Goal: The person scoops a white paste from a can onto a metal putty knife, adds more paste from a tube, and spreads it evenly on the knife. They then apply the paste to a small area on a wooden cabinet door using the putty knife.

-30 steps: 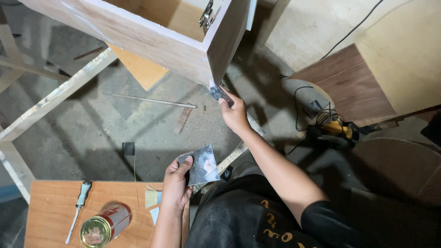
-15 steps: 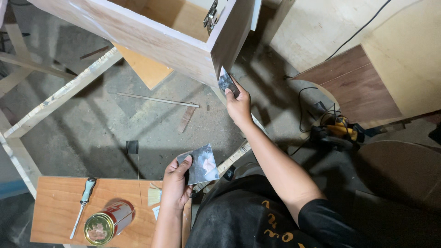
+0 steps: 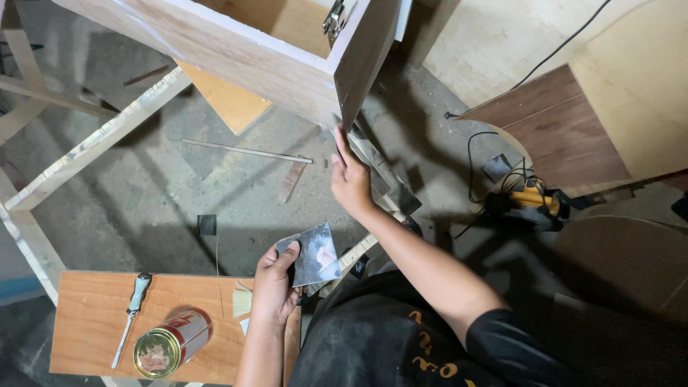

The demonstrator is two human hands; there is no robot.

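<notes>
The left hand (image 3: 274, 285) pinches a flat, glossy grey sheet piece (image 3: 315, 254) between thumb and fingers. Above it, the right hand (image 3: 351, 179) presses flat, fingers together, against the smooth lower edge of the wooden cabinet door (image 3: 364, 57). Left of the grip, a round tin can (image 3: 170, 344) and screwdriver (image 3: 130, 315) lie on a reddish wood board (image 3: 86, 315).

cabinet (image 3: 236, 50) cut off at top.

Low wooden table (image 3: 86, 315) at seven o'clock, orange-brown top. On it: a screwdriver (image 3: 130, 315) with pale green handle, a red tin can (image 3: 172, 344) lying on its side, a small brush (image 3: 242, 299) near the right edge. Beyond, grey concrete floor (image 3: 143, 208), dusty. On the floor: a thin metal rod (image 3: 247, 152) at eleven o'clock, a short wood strip (image 3: 292, 181) beside it, a yellow power tool (image 3: 530, 201) with black cable at three o'clock.
</notes>
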